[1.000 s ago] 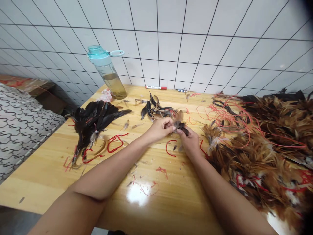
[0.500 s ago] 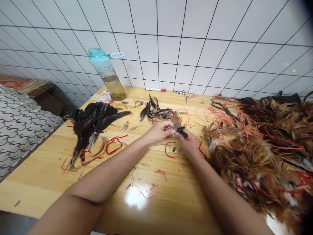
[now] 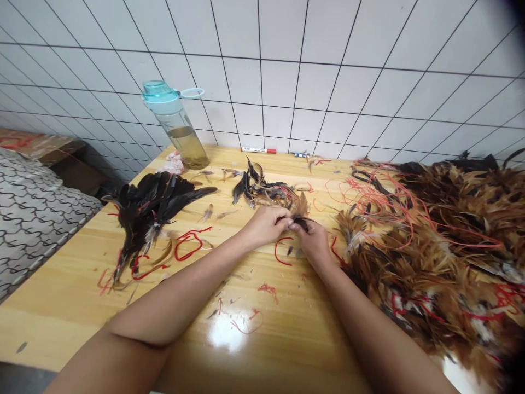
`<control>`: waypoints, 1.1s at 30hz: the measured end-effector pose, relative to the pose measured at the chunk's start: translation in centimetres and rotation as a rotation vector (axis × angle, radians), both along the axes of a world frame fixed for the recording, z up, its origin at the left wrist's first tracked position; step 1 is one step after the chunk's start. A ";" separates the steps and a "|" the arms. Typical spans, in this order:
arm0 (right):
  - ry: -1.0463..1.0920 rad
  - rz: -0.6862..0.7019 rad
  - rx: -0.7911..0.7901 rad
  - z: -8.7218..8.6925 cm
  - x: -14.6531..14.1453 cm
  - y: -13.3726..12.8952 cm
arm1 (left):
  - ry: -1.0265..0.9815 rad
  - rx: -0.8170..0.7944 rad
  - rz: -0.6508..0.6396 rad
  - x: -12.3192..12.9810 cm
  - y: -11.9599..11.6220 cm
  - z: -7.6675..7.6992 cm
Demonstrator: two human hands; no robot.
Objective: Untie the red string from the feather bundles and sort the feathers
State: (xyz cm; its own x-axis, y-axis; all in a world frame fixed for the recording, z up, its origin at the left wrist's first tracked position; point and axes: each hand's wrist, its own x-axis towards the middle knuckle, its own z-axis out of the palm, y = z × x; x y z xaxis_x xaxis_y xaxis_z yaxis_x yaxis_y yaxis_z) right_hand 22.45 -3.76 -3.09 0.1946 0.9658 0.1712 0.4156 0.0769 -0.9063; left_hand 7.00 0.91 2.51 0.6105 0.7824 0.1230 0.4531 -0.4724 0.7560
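Note:
My left hand and my right hand meet over the middle of the table, thumbs and fingertips pinched close together. Between them is a small bunch of brown and black feathers, its tips pointing up and away from me. Both hands are closed on it; the quill ends are hidden by the fingers. Just beyond my left hand lies a loose pile of dark curved feathers. Under the hands a curved piece of red string rests on the wood.
A bundle of black feathers lies at left, near a bottle with a turquoise lid. Large heaps of brown feathers cover the right side. Tangled red string and scissors lie behind them. A marker sits by the tiled wall.
The feathers between my hands have turned: the dark part over my right fingers is less visible, and brown tips now stand up. The view has shifted slightly.

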 end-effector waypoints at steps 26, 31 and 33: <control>0.242 0.124 -0.021 0.8 -0.3 0.0 | -0.362 -0.449 0.134 -0.2 1.0 -0.6; 0.147 0.149 -0.017 0.7 -0.2 0.0 | -0.311 -0.330 0.116 0.1 0.6 -1.1; 0.130 0.134 -0.002 0.6 -0.2 0.0 | -0.292 -0.290 0.112 0.2 0.5 -1.2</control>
State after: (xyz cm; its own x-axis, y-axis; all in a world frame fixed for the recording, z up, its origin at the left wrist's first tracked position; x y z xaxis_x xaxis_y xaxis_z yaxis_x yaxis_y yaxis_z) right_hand 22.23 -3.74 -2.48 0.0844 0.9850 0.1508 0.2814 0.1216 -0.9518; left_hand 7.20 1.40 1.28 0.4921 0.8695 0.0431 0.2370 -0.1815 0.9544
